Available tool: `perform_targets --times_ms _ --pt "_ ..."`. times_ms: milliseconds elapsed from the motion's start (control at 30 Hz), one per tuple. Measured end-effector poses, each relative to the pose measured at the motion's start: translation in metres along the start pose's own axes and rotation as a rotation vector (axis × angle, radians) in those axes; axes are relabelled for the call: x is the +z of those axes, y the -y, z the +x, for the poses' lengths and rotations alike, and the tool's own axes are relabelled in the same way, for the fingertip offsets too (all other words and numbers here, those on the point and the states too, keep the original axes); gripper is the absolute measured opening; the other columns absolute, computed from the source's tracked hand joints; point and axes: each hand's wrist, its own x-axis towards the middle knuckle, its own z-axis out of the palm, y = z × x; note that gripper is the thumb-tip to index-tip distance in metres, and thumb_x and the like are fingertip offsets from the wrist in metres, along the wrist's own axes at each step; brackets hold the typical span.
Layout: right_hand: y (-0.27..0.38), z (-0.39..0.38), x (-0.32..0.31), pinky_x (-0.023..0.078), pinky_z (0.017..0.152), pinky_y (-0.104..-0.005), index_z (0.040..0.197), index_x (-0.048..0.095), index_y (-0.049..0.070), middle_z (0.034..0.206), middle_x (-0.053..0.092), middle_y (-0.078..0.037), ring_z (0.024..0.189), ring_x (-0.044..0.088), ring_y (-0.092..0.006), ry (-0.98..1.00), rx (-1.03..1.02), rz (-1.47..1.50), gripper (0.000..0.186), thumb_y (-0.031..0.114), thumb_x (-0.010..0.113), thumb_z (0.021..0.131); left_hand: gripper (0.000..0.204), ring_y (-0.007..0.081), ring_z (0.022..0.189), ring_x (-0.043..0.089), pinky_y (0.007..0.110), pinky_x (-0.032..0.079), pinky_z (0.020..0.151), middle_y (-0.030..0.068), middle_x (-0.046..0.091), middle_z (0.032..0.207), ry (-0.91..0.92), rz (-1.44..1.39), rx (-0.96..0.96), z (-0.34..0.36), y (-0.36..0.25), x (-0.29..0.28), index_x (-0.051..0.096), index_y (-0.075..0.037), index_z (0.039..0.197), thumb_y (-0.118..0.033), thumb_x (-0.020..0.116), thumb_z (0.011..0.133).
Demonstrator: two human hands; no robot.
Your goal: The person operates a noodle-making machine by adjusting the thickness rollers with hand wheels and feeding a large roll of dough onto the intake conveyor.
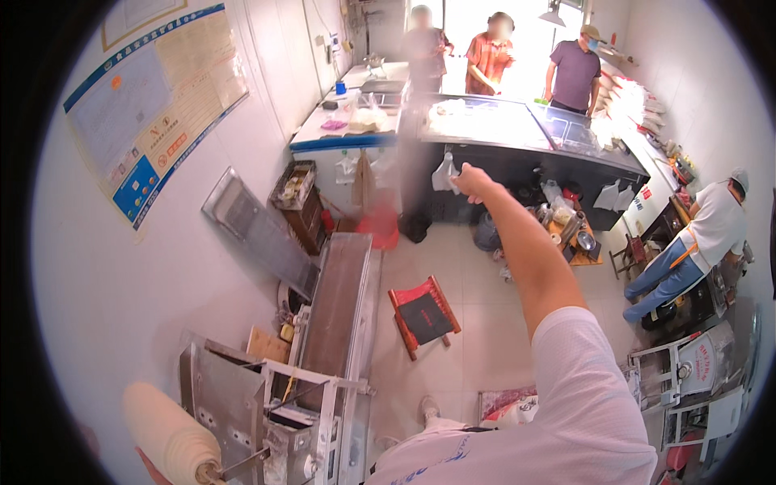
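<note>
My right arm stretches far forward over the room, and my right hand (475, 183) is at its end. The index finger sticks out apart from the other, partly bent fingers, and I see nothing held. In the picture the hand overlaps the dark front of the counter (517, 164), beside a white plastic bag (444, 173) hanging there; whether they touch I cannot tell. My left hand does not show. At the lower left, a thick pale roll of what looks like dough sheet (174, 432) is wound on a rod beside a metal machine (279, 416).
A folding stool (424, 315) stands on the tiled floor. The machine's long belt (335, 315) runs along the left wall. Three people (491, 61) stand behind the counter; another person (707, 230) bends at the right. Pots and bags (570, 226) crowd a low table.
</note>
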Motion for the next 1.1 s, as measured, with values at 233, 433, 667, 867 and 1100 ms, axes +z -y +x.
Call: perform_targets --times_ms 233,433,667,867,1100 --pt "-0.002 -0.021 0.019 0.057 0.05 -0.0423 0.135 0.046 -0.003 0.081 0.072 -0.018 0.059 0.07 -0.0269 -0.007 -0.091 0.103 0.063 0.047 0.057 0.098 0.057 0.0293 0.125 0.062 0.045 0.052 0.107 0.0192 0.055 0.145 0.003 0.06 0.002 0.019 0.018 0.045 0.041 0.0 0.151 -0.041 0.041 0.111" --pt "-0.005 -0.108 0.149 0.05 0.1 -0.0474 0.137 0.05 -0.001 0.133 0.063 -0.021 0.122 0.063 -0.0324 0.349 -0.559 0.17 0.059 0.047 0.053 0.102 0.057 0.0297 0.125 0.062 0.046 0.052 0.107 0.0193 0.055 0.145 0.019 0.07 0.0 0.032 0.028 0.059 0.041 0.0 0.151 -0.041 0.041 0.111" --pt "-0.021 -0.261 0.272 0.055 0.092 -0.0373 0.156 0.033 0.007 0.127 0.066 -0.016 0.109 0.068 -0.0236 0.884 -0.465 0.493 0.06 0.041 0.048 0.109 0.058 0.0302 0.125 0.062 0.046 0.052 0.107 0.0195 0.054 0.146 0.053 0.049 0.0 0.044 0.037 0.065 0.041 0.0 0.151 -0.041 0.041 0.111" --pt "0.001 -0.377 0.265 0.057 0.086 -0.0369 0.161 0.025 0.004 0.118 0.07 -0.017 0.097 0.073 -0.0243 0.919 -0.216 0.533 0.077 0.055 0.046 0.108 0.058 0.0306 0.126 0.062 0.046 0.052 0.107 0.0197 0.054 0.146 0.045 0.052 0.015 0.047 0.04 0.049 0.041 0.0 0.151 -0.042 0.04 0.111" --pt "-0.027 -0.418 0.279 0.059 0.084 -0.0368 0.161 0.027 0.004 0.117 0.07 -0.018 0.095 0.073 -0.0237 0.971 -0.04 0.575 0.079 0.057 0.047 0.107 0.058 0.0311 0.126 0.062 0.047 0.052 0.107 0.0199 0.054 0.146 0.023 0.065 0.029 0.055 0.046 0.026 0.041 -0.001 0.151 -0.042 0.04 0.111"
